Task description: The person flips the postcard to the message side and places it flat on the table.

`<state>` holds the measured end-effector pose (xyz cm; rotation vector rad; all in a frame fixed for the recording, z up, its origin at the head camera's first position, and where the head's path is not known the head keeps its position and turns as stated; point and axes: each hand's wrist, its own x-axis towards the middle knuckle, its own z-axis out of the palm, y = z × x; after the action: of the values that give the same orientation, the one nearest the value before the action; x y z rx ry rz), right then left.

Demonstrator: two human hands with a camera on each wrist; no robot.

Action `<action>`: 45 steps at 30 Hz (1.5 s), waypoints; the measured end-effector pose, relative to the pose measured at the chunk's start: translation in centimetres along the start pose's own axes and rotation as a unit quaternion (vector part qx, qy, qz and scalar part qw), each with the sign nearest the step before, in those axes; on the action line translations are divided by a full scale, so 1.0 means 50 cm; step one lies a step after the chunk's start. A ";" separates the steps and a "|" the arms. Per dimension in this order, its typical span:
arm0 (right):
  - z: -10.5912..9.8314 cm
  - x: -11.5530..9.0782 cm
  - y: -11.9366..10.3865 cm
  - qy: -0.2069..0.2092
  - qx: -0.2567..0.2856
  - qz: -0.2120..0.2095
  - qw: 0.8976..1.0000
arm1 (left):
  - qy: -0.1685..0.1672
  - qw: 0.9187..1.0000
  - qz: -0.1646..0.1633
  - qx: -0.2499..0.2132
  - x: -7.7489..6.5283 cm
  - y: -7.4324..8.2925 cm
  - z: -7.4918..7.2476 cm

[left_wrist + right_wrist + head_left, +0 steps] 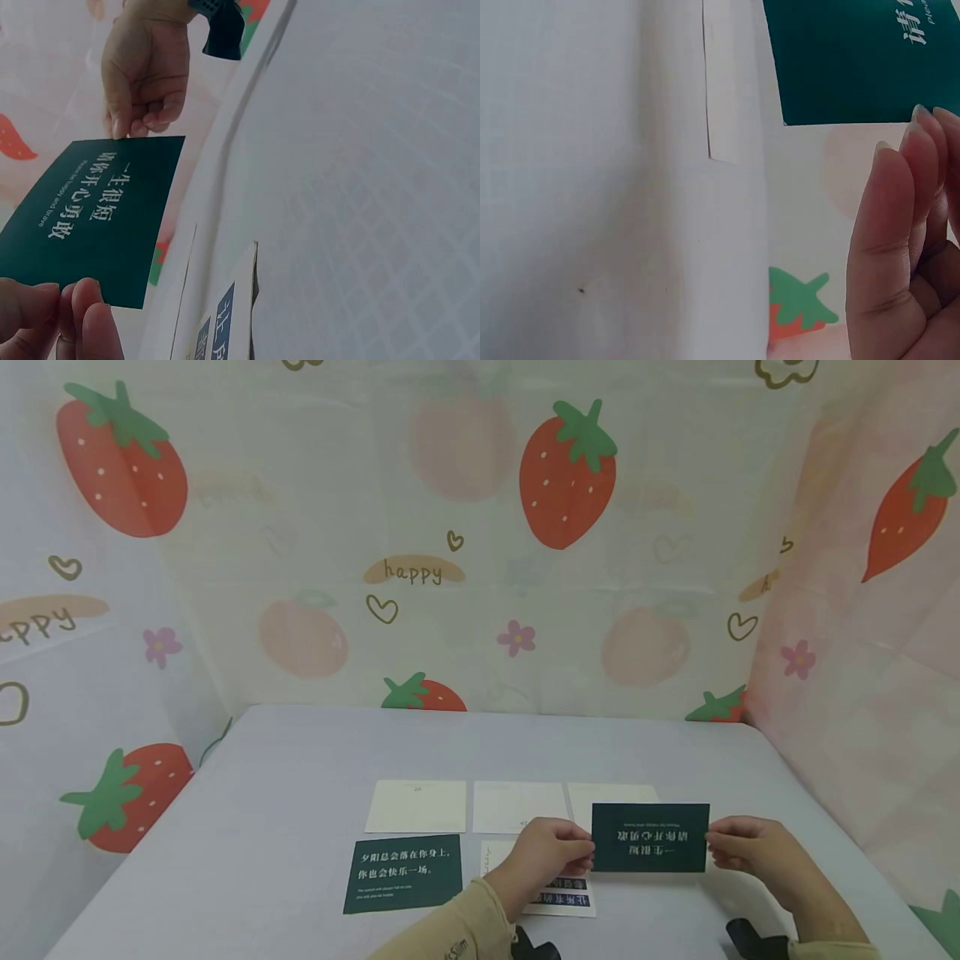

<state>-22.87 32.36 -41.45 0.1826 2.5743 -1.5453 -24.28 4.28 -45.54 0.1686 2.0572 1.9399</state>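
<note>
Above the right part of the table, a dark green card (650,839) with white lettering is held up by both hands, its text upside down in the head view. My left hand (542,862) pinches its left short edge. At the opposite short edge, my right hand (761,854) pinches it between thumb and fingers. The left wrist view shows the same card (97,225) stretched between the two hands. Under the left hand lies a white card (558,908) with dark blue text strips, partly hidden by that hand and forearm.
A second green card (405,874) lies at the front left of the layout. Behind it runs a row of three cream cards, left (416,807), middle (517,804) and right (618,792), the last partly covered by the held card. Strawberry-print cloth (480,635) surrounds the white table (247,827).
</note>
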 end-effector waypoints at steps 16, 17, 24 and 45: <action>-0.005 0.004 0.009 -0.024 0.052 -0.031 0.998 | 0.008 1.000 -0.005 -0.011 -0.006 0.012 0.004; -0.005 0.004 0.010 -0.026 0.053 -0.035 0.998 | 0.008 1.000 -0.005 -0.010 -0.006 0.013 0.004; -0.009 0.002 0.011 -0.055 0.064 -0.059 0.995 | 0.007 1.000 0.001 -0.002 -0.009 0.014 0.000; -0.015 -0.006 0.014 -0.112 0.035 -0.055 0.992 | 0.017 1.000 0.009 0.022 -0.003 0.005 -0.002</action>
<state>-22.47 33.34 -41.68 -0.1228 2.3944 -1.5917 -24.21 4.16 -45.25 0.1663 2.1277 1.9217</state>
